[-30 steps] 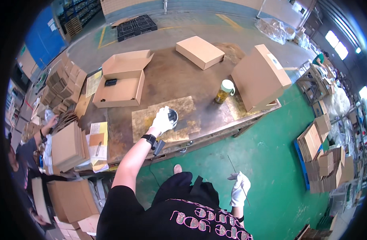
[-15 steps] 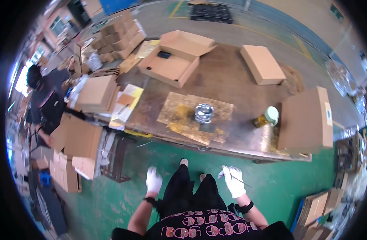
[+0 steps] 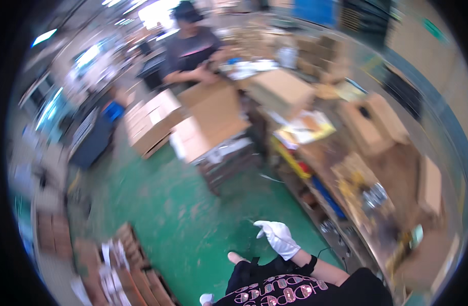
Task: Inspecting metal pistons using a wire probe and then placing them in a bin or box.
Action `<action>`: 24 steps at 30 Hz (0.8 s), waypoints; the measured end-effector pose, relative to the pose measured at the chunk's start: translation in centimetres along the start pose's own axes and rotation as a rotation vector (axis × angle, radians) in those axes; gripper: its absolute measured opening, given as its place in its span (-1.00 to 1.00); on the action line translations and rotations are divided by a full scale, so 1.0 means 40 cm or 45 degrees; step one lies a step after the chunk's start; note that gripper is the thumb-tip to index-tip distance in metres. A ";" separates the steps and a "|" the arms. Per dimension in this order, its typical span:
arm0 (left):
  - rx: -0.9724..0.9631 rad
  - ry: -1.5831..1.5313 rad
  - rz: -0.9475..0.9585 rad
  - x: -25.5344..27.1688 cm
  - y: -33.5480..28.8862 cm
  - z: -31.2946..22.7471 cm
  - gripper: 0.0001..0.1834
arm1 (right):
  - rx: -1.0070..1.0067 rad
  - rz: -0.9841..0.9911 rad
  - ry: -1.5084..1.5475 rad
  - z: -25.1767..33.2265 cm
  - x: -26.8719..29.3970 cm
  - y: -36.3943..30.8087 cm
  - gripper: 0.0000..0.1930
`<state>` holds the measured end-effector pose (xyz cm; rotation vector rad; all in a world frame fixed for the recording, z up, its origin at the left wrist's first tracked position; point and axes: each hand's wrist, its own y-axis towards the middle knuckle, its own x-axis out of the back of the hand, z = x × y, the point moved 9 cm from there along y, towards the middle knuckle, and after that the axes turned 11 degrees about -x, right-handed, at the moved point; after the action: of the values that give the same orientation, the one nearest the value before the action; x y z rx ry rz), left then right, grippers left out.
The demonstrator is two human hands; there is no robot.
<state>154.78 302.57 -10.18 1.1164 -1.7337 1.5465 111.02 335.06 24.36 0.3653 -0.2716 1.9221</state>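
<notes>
A factory workshop, this: green floor [image 3: 193, 204] sweeping through, cardboard boxes [image 3: 323, 56] piled by the worn table's [image 3: 405, 166] far end, a co-worker [image 3: 190, 56] behind a carton [image 3: 213, 109], strip light [image 3: 44, 37] glowing!

White matt cloth covers the right hand [image 3: 278, 238] at five o'clock. Green floor [image 3: 229, 204] toward six looks smooth, faintly glossy. Toward four, a clear object [image 3: 374, 195] shines; the open box [image 3: 369, 132] near three is matt cardboard.

The view is turned leftward: the desk [image 3: 405, 171] now slants down the right side, and the co-worker [image 3: 193, 57], earlier at the left edge, appears near the top. The left hand [image 3: 207, 299], formerly on the round shiny thing [image 3: 374, 195], barely shows at the bottom.
</notes>
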 end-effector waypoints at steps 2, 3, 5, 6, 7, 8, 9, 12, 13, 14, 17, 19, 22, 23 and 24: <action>0.699 -0.462 0.383 -0.159 -0.040 0.090 -0.43 | 0.099 0.124 0.033 0.097 -0.197 0.063 -0.59; 0.642 -0.483 0.268 -0.164 -0.028 0.085 -0.49 | 0.108 0.152 -0.008 0.129 -0.279 0.100 -0.59; 0.367 -0.412 0.516 -0.205 -0.047 0.087 -0.56 | 0.210 0.289 0.030 0.195 -0.468 0.160 -0.62; 0.327 -0.362 0.463 -0.188 -0.062 0.116 -0.62 | 0.210 0.274 0.091 0.232 -0.536 0.194 -0.63; 0.377 -0.401 0.485 -0.159 -0.089 0.176 -0.65 | 0.196 0.232 0.143 0.259 -0.593 0.228 -0.65; 0.402 -0.454 0.467 -0.143 -0.083 0.180 -0.65 | 0.196 0.310 0.245 0.261 -0.645 0.262 -0.67; 0.574 -0.560 0.447 -0.144 -0.111 0.237 -0.63 | 0.206 0.367 0.243 0.297 -0.702 0.285 -0.67; 0.931 -0.762 0.391 -0.141 -0.136 0.378 -0.59 | 0.372 0.418 0.125 0.429 -0.824 0.384 -0.70; 0.962 -0.770 0.366 -0.119 -0.111 0.426 -0.58 | 0.367 0.431 0.116 0.453 -0.859 0.423 -0.70; 0.972 -0.754 0.319 -0.092 -0.080 0.467 -0.58 | 0.362 0.423 0.105 0.474 -0.888 0.464 -0.72; 0.960 -0.709 0.180 0.009 0.061 0.615 -0.58 | 0.405 0.359 0.105 0.520 -0.980 0.616 -0.74; 0.938 -0.691 0.118 0.071 0.142 0.693 -0.57 | 0.391 0.302 0.074 0.576 -1.031 0.707 -0.73; 0.897 -0.724 0.068 0.180 0.247 0.810 -0.52 | 0.500 0.425 0.049 0.634 -1.145 0.875 -0.71; 0.900 -0.724 0.062 0.225 0.281 0.850 -0.52 | 0.539 0.476 0.100 0.655 -1.194 0.934 -0.72; 0.834 -0.673 0.141 0.256 0.310 0.885 -0.63 | 0.590 0.504 0.153 0.677 -1.252 0.996 -0.73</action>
<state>143.29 265.68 -14.33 1.9169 -1.6486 2.1080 94.64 267.76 29.89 0.5266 0.2044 2.3868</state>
